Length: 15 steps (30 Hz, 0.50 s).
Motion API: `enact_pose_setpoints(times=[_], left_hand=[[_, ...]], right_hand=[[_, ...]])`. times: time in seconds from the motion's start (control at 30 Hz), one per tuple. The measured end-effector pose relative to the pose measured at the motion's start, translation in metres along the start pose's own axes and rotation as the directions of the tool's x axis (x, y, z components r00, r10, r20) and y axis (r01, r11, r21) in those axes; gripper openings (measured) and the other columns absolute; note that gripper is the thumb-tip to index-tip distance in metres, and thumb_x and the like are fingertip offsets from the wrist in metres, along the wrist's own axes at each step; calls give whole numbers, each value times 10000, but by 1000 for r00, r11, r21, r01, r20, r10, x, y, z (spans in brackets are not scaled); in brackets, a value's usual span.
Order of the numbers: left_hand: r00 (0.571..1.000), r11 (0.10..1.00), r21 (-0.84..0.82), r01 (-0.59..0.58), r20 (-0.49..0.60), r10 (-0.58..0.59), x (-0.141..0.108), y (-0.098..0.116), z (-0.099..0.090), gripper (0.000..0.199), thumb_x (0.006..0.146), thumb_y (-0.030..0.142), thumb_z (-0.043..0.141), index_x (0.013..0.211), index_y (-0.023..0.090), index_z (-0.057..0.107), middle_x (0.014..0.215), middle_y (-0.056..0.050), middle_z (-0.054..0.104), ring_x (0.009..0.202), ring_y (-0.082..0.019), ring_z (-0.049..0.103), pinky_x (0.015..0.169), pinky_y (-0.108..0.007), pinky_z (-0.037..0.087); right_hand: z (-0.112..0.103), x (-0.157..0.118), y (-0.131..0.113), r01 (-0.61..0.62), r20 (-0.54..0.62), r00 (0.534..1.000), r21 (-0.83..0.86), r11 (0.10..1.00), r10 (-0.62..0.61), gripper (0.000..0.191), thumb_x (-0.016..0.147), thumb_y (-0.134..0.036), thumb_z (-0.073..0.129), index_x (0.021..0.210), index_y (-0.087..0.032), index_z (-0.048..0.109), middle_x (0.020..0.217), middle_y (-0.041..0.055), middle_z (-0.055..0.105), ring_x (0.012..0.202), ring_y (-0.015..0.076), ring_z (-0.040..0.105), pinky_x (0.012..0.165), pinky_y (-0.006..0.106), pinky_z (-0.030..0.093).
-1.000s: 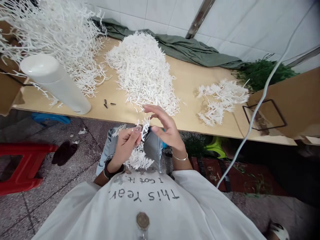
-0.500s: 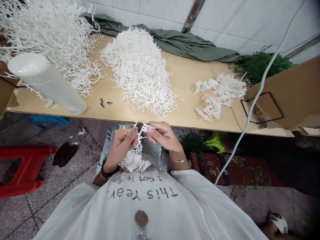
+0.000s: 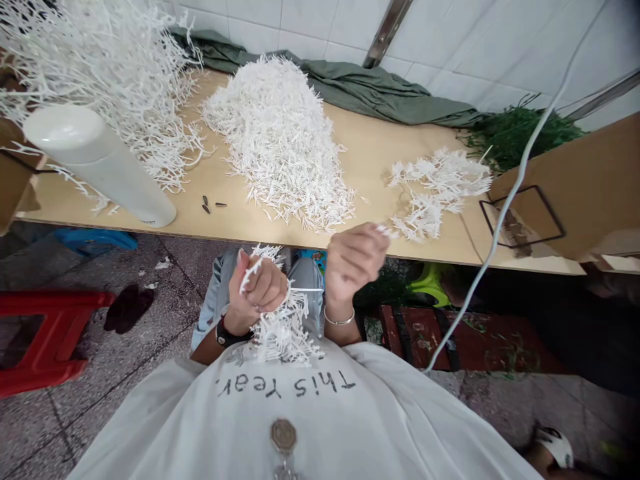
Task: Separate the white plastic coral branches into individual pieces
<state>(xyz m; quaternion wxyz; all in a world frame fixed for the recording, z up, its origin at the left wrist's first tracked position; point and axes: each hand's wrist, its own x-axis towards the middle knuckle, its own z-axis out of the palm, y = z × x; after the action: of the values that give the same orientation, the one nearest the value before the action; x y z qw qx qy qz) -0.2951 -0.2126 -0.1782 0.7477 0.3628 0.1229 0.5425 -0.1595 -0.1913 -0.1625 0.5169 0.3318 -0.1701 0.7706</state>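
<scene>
My left hand (image 3: 260, 290) is closed around a bunch of white plastic sprigs (image 3: 285, 330) that hangs down over my lap. My right hand (image 3: 355, 260) is a fist beside it, just below the table edge, pinching a small white piece at its fingertips near the small pile of white branches (image 3: 435, 190). A big heap of loose white sprigs (image 3: 285, 140) lies on the wooden table (image 3: 370, 147) right in front of me. Whether the right hand's piece is a single sprig is blurred.
A white cylinder (image 3: 95, 163) lies on the table's left end, among long white branches (image 3: 100, 73). Green cloth (image 3: 380, 93) and green foliage (image 3: 520, 130) lie at the back. A cardboard box (image 3: 565, 193) and a white cable (image 3: 505, 207) are at right, a red stool (image 3: 45, 333) on the floor.
The hands were together in front of my chest working a sprig; now they have parted, the right hand moving up and right toward the small pile, the left turning the bunch downward.
</scene>
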Motion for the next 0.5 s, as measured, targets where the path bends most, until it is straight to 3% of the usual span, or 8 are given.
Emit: enact_pose_setpoints(times=[0.07, 0.1, 0.17, 0.2, 0.27, 0.3, 0.4, 0.5], left_hand=[[994, 1000, -4, -20, 104, 20, -3, 2, 1, 744, 787, 626, 535, 312, 177, 178, 219, 61, 129, 175, -46, 156, 224, -192, 188], [992, 1000, 17, -11, 122, 9, -4, 3, 2, 703, 806, 574, 553, 328, 170, 232, 245, 56, 187, 202, -45, 199, 248, -186, 210], [999, 998, 70, 7, 43, -10, -6, 5, 5, 609, 835, 509, 560, 388, 160, 339, 313, 51, 273, 262, -42, 261, 301, -176, 242], [1000, 996, 94, 8, -22, -6, -7, 6, 6, 562, 846, 487, 561, 426, 156, 385, 347, 51, 303, 290, -41, 287, 328, -174, 260], [991, 994, 107, 24, -135, -9, -6, 8, 9, 485, 860, 435, 568, 489, 152, 435, 398, 51, 343, 342, -42, 321, 379, -172, 301], [984, 995, 90, 45, -174, -29, -5, 10, 10, 456, 862, 409, 574, 510, 152, 442, 415, 53, 349, 364, -44, 328, 403, -171, 321], [972, 994, -20, 109, -209, -111, 0, 16, 7, 349, 864, 346, 587, 591, 150, 496, 473, 54, 368, 441, -53, 372, 496, -174, 402], [969, 984, -104, 145, -187, -162, 5, 21, -2, 239, 900, 309, 520, 773, 132, 618, 604, 16, 473, 591, -80, 500, 656, -209, 489]], right_hand=[[1, 9, -19, 171, 40, 985, -323, 931, -167, 354, 913, -210, 448, 572, -210, 353, 435, -80, 287, 317, 28, 236, 312, 176, 223], [-1, 14, -30, 218, 44, 971, -574, 789, -237, 390, 927, -259, 436, 553, -210, 336, 425, -83, 228, 318, 36, 189, 320, 191, 191], [-10, 27, -54, 155, 49, 921, -957, 247, -386, 473, 928, -379, 432, 514, -207, 279, 432, -85, 129, 337, 51, 127, 355, 217, 160], [-16, 33, -67, 30, 57, 890, -997, -68, -452, 503, 910, -430, 452, 503, -207, 259, 437, -84, 117, 352, 56, 135, 380, 227, 173], [-31, 43, -90, -295, 52, 850, -777, -556, -524, 520, 846, -489, 536, 490, -206, 281, 445, -76, 189, 405, 66, 220, 449, 241, 233], [-39, 46, -99, -413, 24, 848, -597, -688, -530, 488, 799, -491, 596, 503, -203, 337, 455, -71, 258, 440, 72, 275, 488, 246, 264], [-51, 45, -108, -512, -53, 849, -328, -794, -525, 310, 727, -430, 688, 655, -185, 510, 517, -59, 428, 516, 84, 384, 567, 253, 320], [-44, 32, -86, -461, -56, 859, -514, -723, -508, 316, 819, -445, 586, 662, -180, 519, 524, -57, 429, 496, 71, 375, 539, 242, 309]])
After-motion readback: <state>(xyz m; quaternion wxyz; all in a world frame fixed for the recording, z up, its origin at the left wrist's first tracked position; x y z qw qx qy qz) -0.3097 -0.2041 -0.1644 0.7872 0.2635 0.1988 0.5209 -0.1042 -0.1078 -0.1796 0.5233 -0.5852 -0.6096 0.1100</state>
